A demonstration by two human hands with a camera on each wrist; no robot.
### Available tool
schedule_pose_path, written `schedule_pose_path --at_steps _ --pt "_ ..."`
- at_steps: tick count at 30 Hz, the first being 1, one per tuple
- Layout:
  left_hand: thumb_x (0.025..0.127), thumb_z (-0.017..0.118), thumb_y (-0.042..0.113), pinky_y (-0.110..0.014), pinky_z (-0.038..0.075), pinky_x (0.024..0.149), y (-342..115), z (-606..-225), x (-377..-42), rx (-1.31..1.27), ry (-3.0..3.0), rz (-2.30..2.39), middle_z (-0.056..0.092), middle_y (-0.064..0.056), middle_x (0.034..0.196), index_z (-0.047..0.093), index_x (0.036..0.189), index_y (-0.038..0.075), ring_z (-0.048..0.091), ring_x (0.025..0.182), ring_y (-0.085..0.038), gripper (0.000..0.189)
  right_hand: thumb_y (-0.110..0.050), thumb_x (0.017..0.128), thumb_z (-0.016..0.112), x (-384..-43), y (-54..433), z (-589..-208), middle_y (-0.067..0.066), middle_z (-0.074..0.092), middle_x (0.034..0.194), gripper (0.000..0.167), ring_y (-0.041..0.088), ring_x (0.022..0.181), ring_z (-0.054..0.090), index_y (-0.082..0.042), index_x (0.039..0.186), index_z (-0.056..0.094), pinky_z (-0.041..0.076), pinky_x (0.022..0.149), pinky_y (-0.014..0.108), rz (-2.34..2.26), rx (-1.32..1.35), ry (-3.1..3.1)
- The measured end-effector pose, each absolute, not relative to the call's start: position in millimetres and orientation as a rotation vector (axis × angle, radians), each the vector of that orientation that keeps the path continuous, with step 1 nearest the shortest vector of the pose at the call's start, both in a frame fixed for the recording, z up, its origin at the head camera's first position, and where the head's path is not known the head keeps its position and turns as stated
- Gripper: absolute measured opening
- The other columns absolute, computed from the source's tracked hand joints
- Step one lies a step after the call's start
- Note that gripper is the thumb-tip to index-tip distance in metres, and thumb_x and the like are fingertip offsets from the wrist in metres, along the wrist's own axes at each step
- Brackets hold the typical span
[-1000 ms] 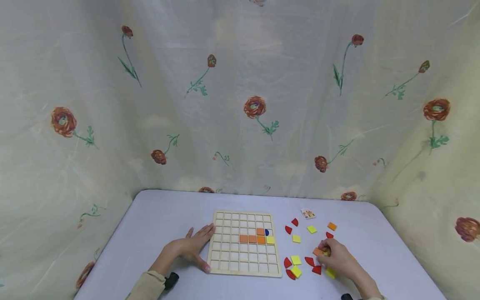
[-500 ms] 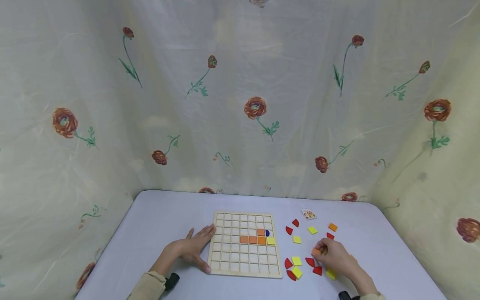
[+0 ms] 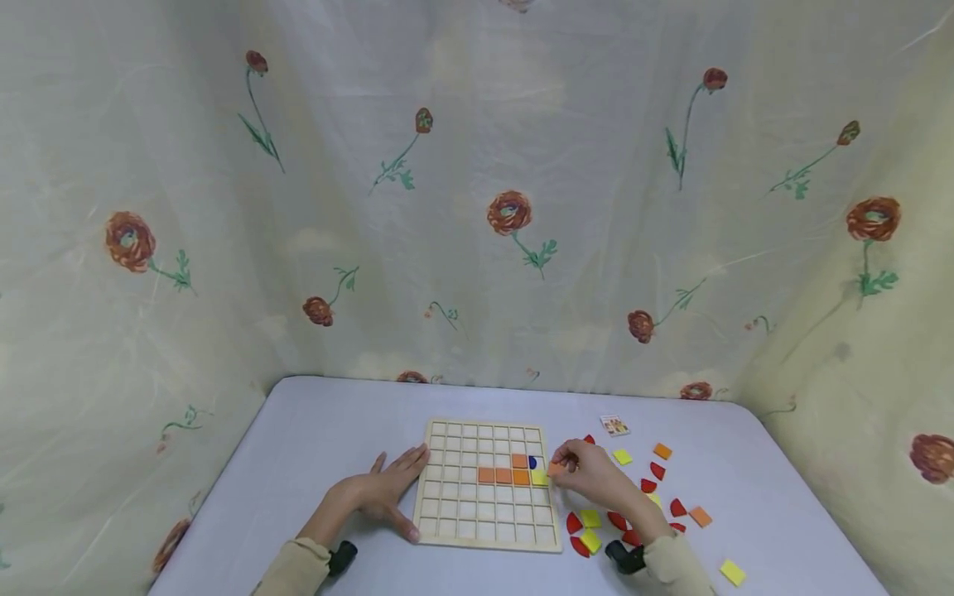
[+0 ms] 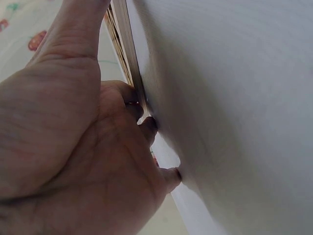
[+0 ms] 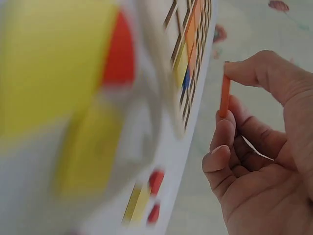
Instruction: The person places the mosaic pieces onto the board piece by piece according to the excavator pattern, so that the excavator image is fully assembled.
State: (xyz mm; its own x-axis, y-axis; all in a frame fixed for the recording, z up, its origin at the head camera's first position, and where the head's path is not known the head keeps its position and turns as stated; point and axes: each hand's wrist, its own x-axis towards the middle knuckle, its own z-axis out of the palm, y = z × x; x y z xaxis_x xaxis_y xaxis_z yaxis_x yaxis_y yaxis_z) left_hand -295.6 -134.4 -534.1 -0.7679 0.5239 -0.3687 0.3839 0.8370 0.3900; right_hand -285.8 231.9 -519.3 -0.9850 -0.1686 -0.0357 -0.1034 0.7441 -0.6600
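A pale wooden grid board point(image 3: 477, 530) lies on the white table. In it sit several orange square tiles point(image 3: 503, 476), a yellow square tile point(image 3: 540, 478) and a small blue rounded piece point(image 3: 532, 463). My left hand point(image 3: 383, 490) rests along the board's left edge, fingers and thumb spread straight. At the board's right edge, near the yellow tile, my right hand point(image 3: 592, 473) pinches an orange square tile point(image 5: 225, 95) between thumb and fingertips. The right wrist view shows that tile edge-on, held apart from the board.
Right of the board lie loose yellow squares point(image 3: 733, 572), red fan-shaped pieces point(image 3: 677, 507) and orange squares point(image 3: 701, 516). A small picture card point(image 3: 614, 425) lies at the back right. Flowered curtains point(image 3: 462, 248) stand behind and beside the table.
My right hand has lifted the orange tile from among the loose pieces and carried it left to the board's right edge. The left hand stays put.
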Motion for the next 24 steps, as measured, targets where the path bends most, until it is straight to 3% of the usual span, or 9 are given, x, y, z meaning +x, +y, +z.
schedule_pose_path --at_steps 9,16,24 --pt "0.061 0.079 0.062 -0.059 0.001 0.12 -136 -533 -297 0.681 2.546 0.414 0.001 -0.006 0.165 0.006 0.156 0.011 0.001 0.152 -0.024 0.131 -0.02 0.083 0.076 -316 174 -523 -0.003 0.06 0.079 0.018 0.009 0.071 0.052 -0.009 0.092 0.066 0.045 0.061 0.02 -1.039 -0.651 2.774" --pt "0.062 0.079 0.063 -0.059 0.001 0.119 -136 -533 -296 0.688 2.544 0.408 0.001 -0.006 0.165 0.007 0.156 0.011 0.002 0.152 -0.024 0.129 -0.019 0.085 0.074 -326 150 -527 -0.004 0.063 0.084 0.014 0.01 0.075 0.055 -0.011 0.094 0.067 0.049 0.067 0.022 -1.062 -0.657 2.724" --pt "0.063 0.079 0.061 -0.061 0.001 0.119 -138 -532 -295 0.71 2.541 0.418 0.001 -0.006 0.164 0.008 0.156 0.01 0.002 0.152 -0.025 0.128 -0.017 0.084 0.075 -332 144 -533 -0.003 0.063 0.081 0.012 0.01 0.071 0.054 -0.01 0.092 0.069 0.048 0.064 0.023 -1.048 -0.631 2.702"
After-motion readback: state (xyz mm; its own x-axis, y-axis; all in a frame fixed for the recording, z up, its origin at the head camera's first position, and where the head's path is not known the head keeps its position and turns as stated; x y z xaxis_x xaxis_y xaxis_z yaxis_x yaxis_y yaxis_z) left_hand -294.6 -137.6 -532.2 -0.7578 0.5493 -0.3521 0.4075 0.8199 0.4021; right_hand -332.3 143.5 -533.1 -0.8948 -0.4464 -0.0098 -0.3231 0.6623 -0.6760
